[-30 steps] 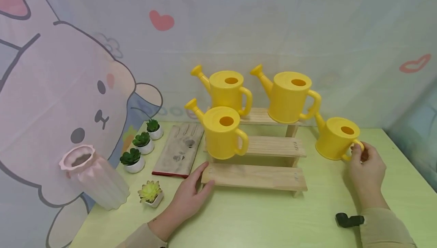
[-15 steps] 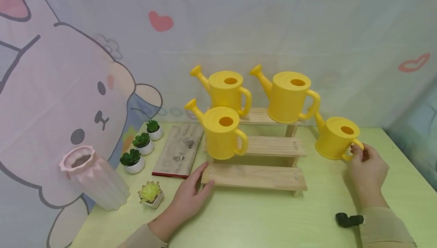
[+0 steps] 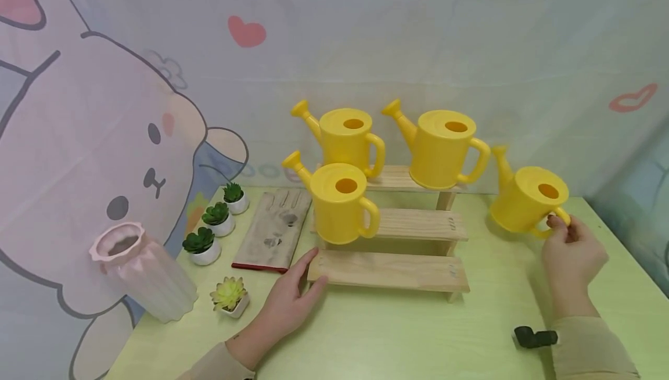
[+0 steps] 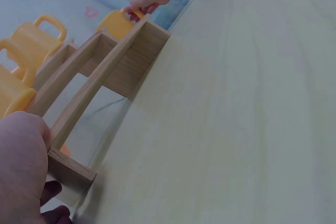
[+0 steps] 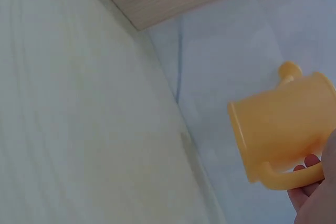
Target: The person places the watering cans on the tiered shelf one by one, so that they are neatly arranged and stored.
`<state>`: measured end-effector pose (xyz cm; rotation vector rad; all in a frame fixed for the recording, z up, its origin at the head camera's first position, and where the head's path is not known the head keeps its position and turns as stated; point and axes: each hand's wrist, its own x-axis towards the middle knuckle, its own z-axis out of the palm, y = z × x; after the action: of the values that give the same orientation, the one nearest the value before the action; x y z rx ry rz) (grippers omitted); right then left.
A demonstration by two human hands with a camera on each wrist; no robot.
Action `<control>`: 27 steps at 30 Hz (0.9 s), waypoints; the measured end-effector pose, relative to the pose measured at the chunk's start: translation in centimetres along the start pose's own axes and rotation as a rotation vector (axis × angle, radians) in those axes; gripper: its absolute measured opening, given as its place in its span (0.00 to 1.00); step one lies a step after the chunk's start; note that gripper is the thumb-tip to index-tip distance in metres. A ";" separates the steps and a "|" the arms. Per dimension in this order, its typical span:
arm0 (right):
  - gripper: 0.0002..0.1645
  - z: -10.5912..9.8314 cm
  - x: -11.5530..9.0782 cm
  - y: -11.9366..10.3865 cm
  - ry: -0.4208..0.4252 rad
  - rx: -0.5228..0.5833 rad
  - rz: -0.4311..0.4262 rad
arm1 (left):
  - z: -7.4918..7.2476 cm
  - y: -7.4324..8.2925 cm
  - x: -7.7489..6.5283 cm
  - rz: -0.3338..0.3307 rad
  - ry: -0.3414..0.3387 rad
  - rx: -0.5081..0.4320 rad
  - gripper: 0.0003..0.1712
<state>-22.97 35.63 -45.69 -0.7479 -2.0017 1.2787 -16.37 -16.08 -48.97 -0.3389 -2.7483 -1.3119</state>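
My right hand point(image 3: 575, 258) grips the handle of a yellow watering can point(image 3: 522, 197) at the right. The can is tilted, lifted off the table, its spout pointing up and left. In the right wrist view fingers point(image 5: 299, 195) curl round the handle of the can point(image 5: 283, 124). My left hand point(image 3: 284, 298) holds the left end of the lowest board of a three-step wooden shelf point(image 3: 392, 269), thumb at the front. Two yellow watering cans point(image 3: 441, 150) stand on the top step, and another point(image 3: 340, 208) on the middle step's left end.
A folded pair of grey gloves point(image 3: 274, 229) lies left of the shelf. Several potted succulents point(image 3: 206, 246) and a pink vase point(image 3: 148, 275) stand farther left on the table point(image 3: 407, 339). Behind hangs a printed cloth point(image 3: 418, 37).
The right hand has raised the watering can off the table, moving it slightly right and tilting it. My left hand and the shelf have stayed in place.
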 end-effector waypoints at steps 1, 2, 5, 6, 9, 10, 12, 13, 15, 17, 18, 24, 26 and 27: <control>0.21 -0.1 0.0 -0.4 0.019 0.052 -0.001 | 0.0 0.0 0.0 0.000 -0.001 0.000 0.41; 0.19 -0.3 -0.1 -0.9 0.034 0.113 0.001 | 0.0 0.0 0.0 0.000 -0.001 0.002 0.41; 0.15 -1.1 -0.7 -3.0 0.086 0.277 -0.014 | -0.1 0.1 0.1 0.003 -0.001 0.005 0.41; 0.15 -1.4 -0.9 -3.7 0.099 0.314 -0.024 | -0.2 0.2 0.1 0.002 -0.003 0.003 0.41; 0.15 -2.2 -1.9 -6.1 0.137 0.414 -0.066 | -0.2 0.2 0.1 0.005 -0.003 -0.003 0.41; 0.16 -2.4 -2.2 -6.8 0.150 0.431 -0.088 | -0.2 0.2 0.1 0.005 -0.003 -0.006 0.41; 0.16 -2.8 -2.6 -8.0 0.170 0.459 -0.129 | -0.2 0.2 0.1 0.004 -0.003 -0.012 0.41; 0.16 -3.0 -2.9 -8.5 0.180 0.469 -0.147 | -0.2 0.2 0.1 0.004 -0.001 -0.013 0.41; 0.16 -3.3 -3.4 -9.5 0.202 0.462 -0.186 | -0.1 0.2 0.1 0.004 0.001 -0.012 0.41; 0.17 -3.8 -3.9 -10.4 0.217 0.421 -0.213 | 0.0 0.1 0.0 0.010 0.004 -0.011 0.41; 0.18 -4.0 -4.1 -10.9 0.218 0.413 -0.217 | 0.0 0.1 0.0 0.013 0.004 -0.011 0.41; 0.19 -5.4 -6.0 -13.2 0.194 0.422 -0.236 | 0.0 -0.1 0.0 0.022 0.005 -0.010 0.40; 0.19 -5.6 -6.7 -13.8 0.166 0.499 -0.265 | 0.0 -0.1 0.0 0.021 0.005 -0.009 0.41; 0.19 -5.7 -7.1 -14.1 0.141 0.575 -0.284 | 0.0 -0.1 0.0 0.019 0.005 -0.009 0.41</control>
<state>-15.87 28.41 -32.37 -0.2573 -1.4515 1.4762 -16.36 -16.18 -49.07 -0.3609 -2.7291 -1.3190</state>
